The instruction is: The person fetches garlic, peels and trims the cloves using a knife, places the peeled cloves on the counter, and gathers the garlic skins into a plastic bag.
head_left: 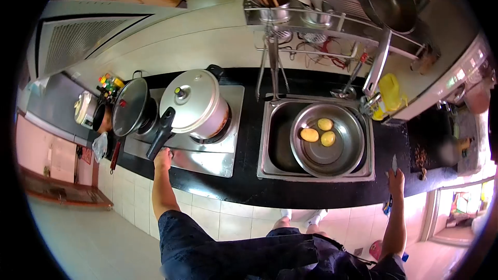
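Note:
In the head view my left hand point(163, 159) is closed at the front edge of the gas stove point(218, 161), its fingers around what looks like a stove knob, just below the black handle point(162, 134) of a pressure cooker point(194, 101). The lidded cooker stands on the right burner. My right hand point(396, 182) grips a knife point(394, 163) over the counter's front edge, blade pointing away from me. Between my hands, a steel basin point(302, 158) sits in the sink point(265, 163) with three peeled-looking potatoes point(309, 135) in it.
A lidded wok point(129, 106) rests on the left burner. Above the sink, a wall rack point(332, 28) carries utensils and a hanging pan point(388, 1). A yellow bottle point(390, 96) stands right of the sink. Small brown scraps point(419, 155) lie on the right counter.

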Motion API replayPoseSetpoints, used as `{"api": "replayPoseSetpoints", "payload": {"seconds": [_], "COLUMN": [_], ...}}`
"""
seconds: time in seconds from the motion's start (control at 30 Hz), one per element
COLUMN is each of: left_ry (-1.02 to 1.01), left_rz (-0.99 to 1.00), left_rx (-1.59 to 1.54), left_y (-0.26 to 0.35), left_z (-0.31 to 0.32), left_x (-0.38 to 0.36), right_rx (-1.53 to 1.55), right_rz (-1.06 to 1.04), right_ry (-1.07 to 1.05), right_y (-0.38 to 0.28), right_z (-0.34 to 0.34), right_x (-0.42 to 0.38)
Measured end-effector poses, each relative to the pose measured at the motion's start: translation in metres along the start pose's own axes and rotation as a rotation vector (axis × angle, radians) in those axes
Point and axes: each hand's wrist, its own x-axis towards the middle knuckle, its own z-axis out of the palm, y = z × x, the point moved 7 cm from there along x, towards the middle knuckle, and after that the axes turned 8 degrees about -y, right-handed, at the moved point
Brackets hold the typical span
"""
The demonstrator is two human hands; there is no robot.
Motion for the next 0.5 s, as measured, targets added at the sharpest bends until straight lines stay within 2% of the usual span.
{"api": "replayPoseSetpoints", "payload": {"seconds": [0.07,0.13,0.17,0.27,0.3,0.4,0.5], "left_ry": [0.002,-0.006,-0.045,0.041,0.079,0.065,0.104], "left_rz": [0.003,-0.011,-0.058,-0.164,-0.201,-0.426,-0.498], "left_rx": [0.046,0.070,0.030,-0.019,0.001,-0.096,-0.120], "left_y": [0.002,-0.002,-0.003,-0.008,-0.014,0.006,0.010], "left_z": [0.002,0.003,0.003,0.002,0.007,-0.015,-0.017], "left_x": [-0.002,0.004,0.002,0.003,0.007,-0.013,-0.018], "right_rx": [0.023,0.029,0.032,0.041,0.047,-0.028,0.000], "right_rz": [-0.021,0.052,0.084,0.123,-0.012,-0.058,-0.010], "right_ry": [0.018,0.004,-0.005,-0.046,0.039,0.063,0.053], "right_y": [-0.038,-0.028,-0.023,-0.032,-0.021,-0.031,-0.034], "right_z": [-0.002,0.003,0.005,0.006,0.011,0.005,-0.001], "right_x": [-0.011,-0.009,-0.008,-0.012,-0.005,-0.007,-0.008]}}
